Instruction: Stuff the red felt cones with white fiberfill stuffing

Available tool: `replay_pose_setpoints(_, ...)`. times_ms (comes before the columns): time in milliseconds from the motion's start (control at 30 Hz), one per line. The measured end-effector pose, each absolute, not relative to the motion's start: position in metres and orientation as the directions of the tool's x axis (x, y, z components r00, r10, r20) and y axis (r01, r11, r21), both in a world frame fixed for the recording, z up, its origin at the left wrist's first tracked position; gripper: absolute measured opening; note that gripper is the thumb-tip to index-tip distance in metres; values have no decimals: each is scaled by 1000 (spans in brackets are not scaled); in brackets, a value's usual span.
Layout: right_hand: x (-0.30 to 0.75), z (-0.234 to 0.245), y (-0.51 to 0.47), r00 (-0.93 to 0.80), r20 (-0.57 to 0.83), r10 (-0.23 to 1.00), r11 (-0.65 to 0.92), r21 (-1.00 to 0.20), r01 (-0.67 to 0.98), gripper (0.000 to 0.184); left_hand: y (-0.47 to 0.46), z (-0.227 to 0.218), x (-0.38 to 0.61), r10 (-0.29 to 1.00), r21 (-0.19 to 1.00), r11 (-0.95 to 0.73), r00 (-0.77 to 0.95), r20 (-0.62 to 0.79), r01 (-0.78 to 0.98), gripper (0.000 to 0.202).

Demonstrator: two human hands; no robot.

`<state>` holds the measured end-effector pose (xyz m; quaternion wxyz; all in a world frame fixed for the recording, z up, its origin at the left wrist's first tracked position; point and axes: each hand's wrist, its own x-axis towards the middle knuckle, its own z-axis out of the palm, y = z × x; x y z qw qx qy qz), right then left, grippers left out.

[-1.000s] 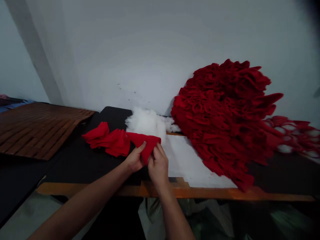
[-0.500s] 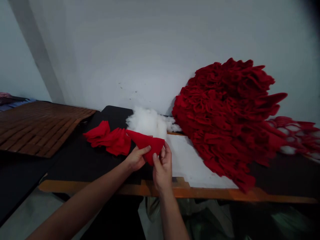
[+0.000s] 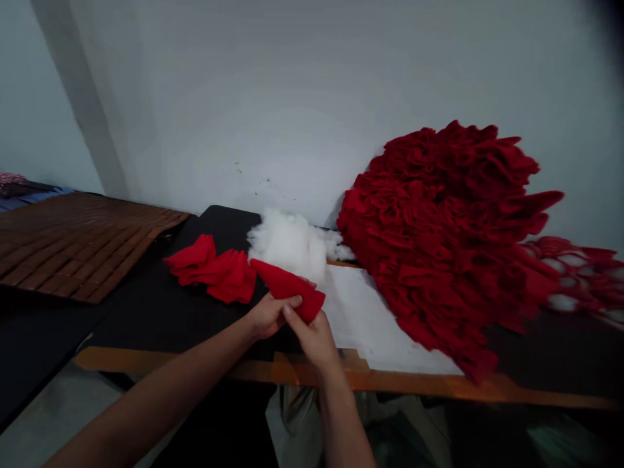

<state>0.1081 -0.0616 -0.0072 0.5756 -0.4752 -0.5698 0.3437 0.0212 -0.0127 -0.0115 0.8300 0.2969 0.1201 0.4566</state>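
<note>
Between my hands is a red cone-shaped cloth piece (image 3: 287,286), its pointed tip toward the upper left and its wide end toward the right. My left hand (image 3: 271,315) grips its lower edge, thumb on top. My right hand (image 3: 314,335) pinches the wide end's lower corner, with the thumb close beside the left thumb; its other fingers are hidden behind the cloth. Just beyond lies a fluffy heap of white stuffing (image 3: 287,240). Left of my hands, several crumpled red cloth pieces (image 3: 214,270) rest on the black table (image 3: 146,312).
A large pile of red cloth pieces (image 3: 439,240) leans by the wall at right, partly over a white sheet (image 3: 385,325). Red-and-white items (image 3: 575,273) lie farther right. A brown woven mat (image 3: 82,244) covers the left side. Brown tape (image 3: 414,383) runs along the table's front edge.
My right hand has shifted down along the cone's wide end, its thumb coming beside the left one. The cone has tilted slightly, its wide end lower. The camera view has shifted a little.
</note>
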Motion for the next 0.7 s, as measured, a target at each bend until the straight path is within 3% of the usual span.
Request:
replay_pose_setpoints(67,108,-4,-62,98,345,933,332,-934,130,43,-13,-11,21,817,612,411,571,82,-676,35)
replay_pose_setpoints(233,108,-11,-63,165,284,945,313,-931,-187,40,-8,-14,21,809,547,473,587,42,-691,34)
replay_pose_setpoints(300,110,-17,-64,254,274,927,331,-918,-218,40,-4,-16,21,823,512,485,568,7,-709,31)
replay_pose_setpoints(433,112,-22,-68,450,341,825,366,-930,33,35,-1,-17,21,863,481,458,503,-42,-747,26)
replay_pose_setpoints(600,108,-10,-69,292,435,852,333,-880,339,31,-5,-16,22,857,510,449,515,-14,-734,22)
replay_pose_setpoints(700,107,-8,-70,364,508,781,352,-839,415,32,-6,-15,22,856,507,435,516,22,-744,25)
